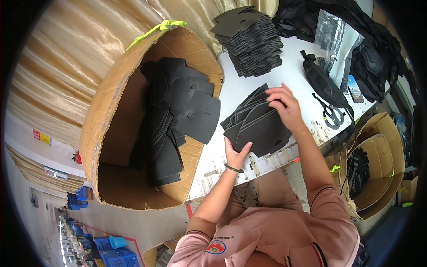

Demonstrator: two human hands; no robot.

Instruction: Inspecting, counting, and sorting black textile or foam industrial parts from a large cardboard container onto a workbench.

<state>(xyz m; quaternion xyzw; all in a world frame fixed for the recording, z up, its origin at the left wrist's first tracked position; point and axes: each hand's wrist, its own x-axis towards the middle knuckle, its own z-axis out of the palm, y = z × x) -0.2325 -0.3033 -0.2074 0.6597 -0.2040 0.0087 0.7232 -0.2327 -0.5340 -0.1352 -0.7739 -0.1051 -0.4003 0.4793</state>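
Between my hands stands a small bundle of black foam sheets [262, 131], tilted over the white table, its upper edges fanned apart. My left hand [237, 153] grips the bundle's lower left corner, thumb on the near face and the other fingers partly hidden behind it. At the upper right edge, my right hand [284, 104] has its fingers bent over the sheet tops, thumb and fingertips on the edges. A large cardboard box [111, 102] lies on its side to the left, with many loose black sheets [195, 111] spilling toward its opening.
A tall stack of black sheets [251, 42] stands at the table's back. Right of it are a black pouch [324, 82], scissors [331, 115], a phone [354, 89], a clear plastic bag [333, 44] and black fabric [378, 58]. Another cardboard box [378, 178] sits beyond the table's right edge.
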